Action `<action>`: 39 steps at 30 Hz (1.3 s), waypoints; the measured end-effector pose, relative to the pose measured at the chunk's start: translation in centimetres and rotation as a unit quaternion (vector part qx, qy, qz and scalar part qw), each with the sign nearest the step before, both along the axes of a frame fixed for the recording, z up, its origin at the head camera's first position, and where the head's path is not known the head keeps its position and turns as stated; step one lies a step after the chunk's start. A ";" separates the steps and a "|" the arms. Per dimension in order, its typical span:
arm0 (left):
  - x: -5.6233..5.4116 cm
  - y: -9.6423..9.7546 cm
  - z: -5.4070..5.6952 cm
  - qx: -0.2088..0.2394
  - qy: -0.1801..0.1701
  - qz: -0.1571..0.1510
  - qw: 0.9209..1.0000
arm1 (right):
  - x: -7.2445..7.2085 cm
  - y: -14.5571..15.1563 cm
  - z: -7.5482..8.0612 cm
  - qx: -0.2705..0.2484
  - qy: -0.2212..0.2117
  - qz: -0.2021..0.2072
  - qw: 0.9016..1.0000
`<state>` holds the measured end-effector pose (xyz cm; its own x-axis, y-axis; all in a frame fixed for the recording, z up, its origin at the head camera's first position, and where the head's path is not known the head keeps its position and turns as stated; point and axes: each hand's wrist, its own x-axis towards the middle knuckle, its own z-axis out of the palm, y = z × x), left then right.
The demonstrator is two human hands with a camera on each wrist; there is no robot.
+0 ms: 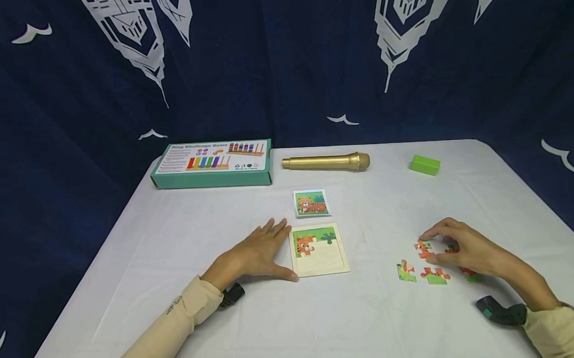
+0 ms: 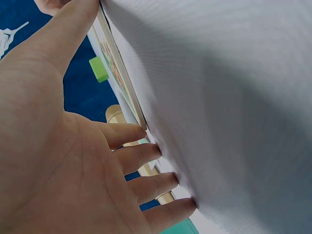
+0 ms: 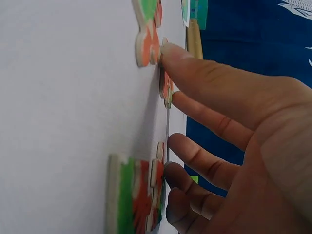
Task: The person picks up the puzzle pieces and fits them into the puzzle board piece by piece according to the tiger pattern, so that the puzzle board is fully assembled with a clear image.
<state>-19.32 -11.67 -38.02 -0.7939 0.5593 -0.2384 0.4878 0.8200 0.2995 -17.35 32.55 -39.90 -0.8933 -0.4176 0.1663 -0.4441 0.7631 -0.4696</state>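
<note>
My left hand [image 1: 261,253] lies spread on the table, with its fingertips and thumb at the left edge of a square wooden puzzle board [image 1: 326,261]. Part of a tiger picture fills the board's upper side. At the right, my right hand [image 1: 478,251] pinches an orange-and-green puzzle piece [image 1: 423,250] between thumb and index finger, close over the cloth. The other fingers are bent above a reddish piece [image 1: 451,249]. Around that hand lie an orange-green piece [image 1: 406,272], another piece [image 1: 435,276] and a partly hidden red-green one [image 1: 472,275].
A small tiger picture card [image 1: 311,204] lies just behind the board. Along the back of the white table [image 1: 212,219] are a green-edged game box [image 1: 212,179], a gold microphone [image 1: 325,162] and a green block [image 1: 425,165]. A dark blue patterned curtain [image 1: 273,73] hangs behind.
</note>
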 end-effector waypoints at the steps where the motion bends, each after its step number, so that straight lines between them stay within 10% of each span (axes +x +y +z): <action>1: 0.0 0.0 0.0 0.000 0.000 0.000 1.000 | 0.0 0.0 0.0 0.002 0.001 -0.001 1.000; 25: 0.1 0.0 -0.1 0.006 0.001 0.002 1.000 | 0.3 -0.7 0.3 0.006 -0.019 -0.011 1.000; 39: 0.1 -0.1 -0.1 0.008 0.002 0.000 1.000 | 0.2 -1.1 0.2 -0.089 -0.042 0.032 0.995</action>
